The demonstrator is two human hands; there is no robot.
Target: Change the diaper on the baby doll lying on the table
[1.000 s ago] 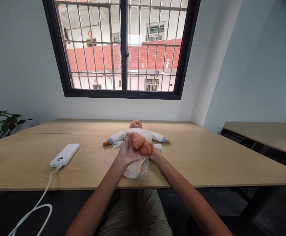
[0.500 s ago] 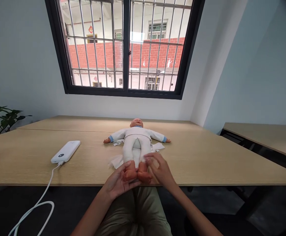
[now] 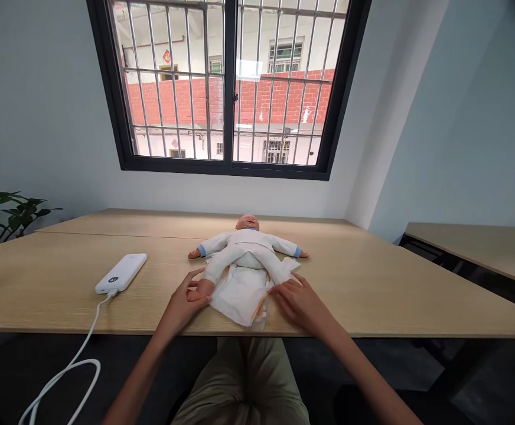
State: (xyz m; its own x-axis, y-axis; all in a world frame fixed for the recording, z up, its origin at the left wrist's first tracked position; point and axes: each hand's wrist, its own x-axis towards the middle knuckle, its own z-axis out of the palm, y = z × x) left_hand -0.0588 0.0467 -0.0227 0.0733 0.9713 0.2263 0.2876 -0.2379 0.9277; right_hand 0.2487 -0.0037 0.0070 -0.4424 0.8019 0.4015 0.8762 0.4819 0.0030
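A baby doll (image 3: 246, 237) in white clothes with blue cuffs lies on its back on the table, head toward the window, legs spread wide. My left hand (image 3: 184, 301) is closed around the doll's foot on the left side. On the other side my right hand (image 3: 299, 301) is closed over the doll's other lower leg, hiding that foot. Between the legs a white diaper (image 3: 237, 293) lies unfolded under the doll, its front part reaching toward the table's near edge. A yellowish strip runs along the diaper's right side.
A white power bank (image 3: 121, 273) with a white cable (image 3: 90, 330) lies on the table (image 3: 394, 289) to the left; the cable hangs over the near edge. A plant (image 3: 12, 215) stands at far left. Behind the table is a barred window (image 3: 226, 168). Another table (image 3: 479, 248) stands at right.
The doll's legs, together before, are now spread apart to left and right. My hands have moved apart with them, and the diaper between the legs has come into view.
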